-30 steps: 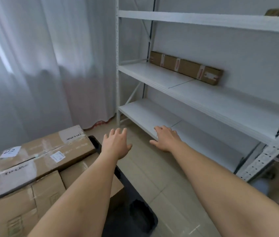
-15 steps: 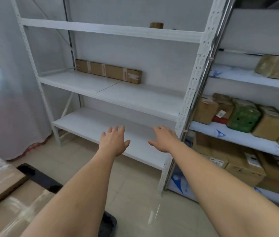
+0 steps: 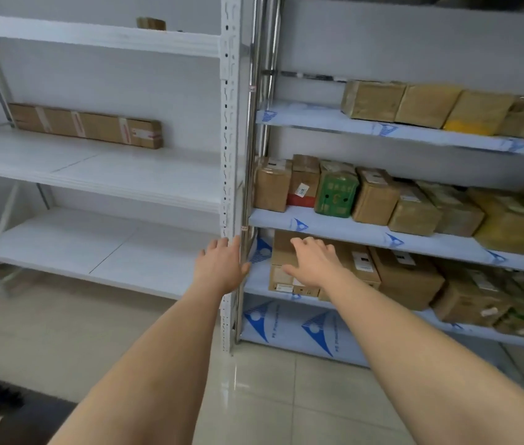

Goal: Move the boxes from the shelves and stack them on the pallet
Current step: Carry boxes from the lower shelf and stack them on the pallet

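Boxes (image 3: pixel 292 261) crowd the lower right-hand shelf (image 3: pixel 318 224) as I reach both hands, left hand (image 3: pixel 220 268) and right hand (image 3: pixel 313 263), fingers spread and empty, toward the nearest carton, apparently to frame it for a two-handed lift to the pallet.

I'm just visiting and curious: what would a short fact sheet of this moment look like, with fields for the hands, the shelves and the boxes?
left hand: left hand open, holding nothing, in front of the white upright post
right hand: right hand open, fingers spread, in front of the leftmost brown box on a low shelf; contact cannot be told
left shelving: white shelves with one long flat box at the back
right shelving: blue-lined shelves crowded with cardboard boxes, one green box among them
floor: pale tiles
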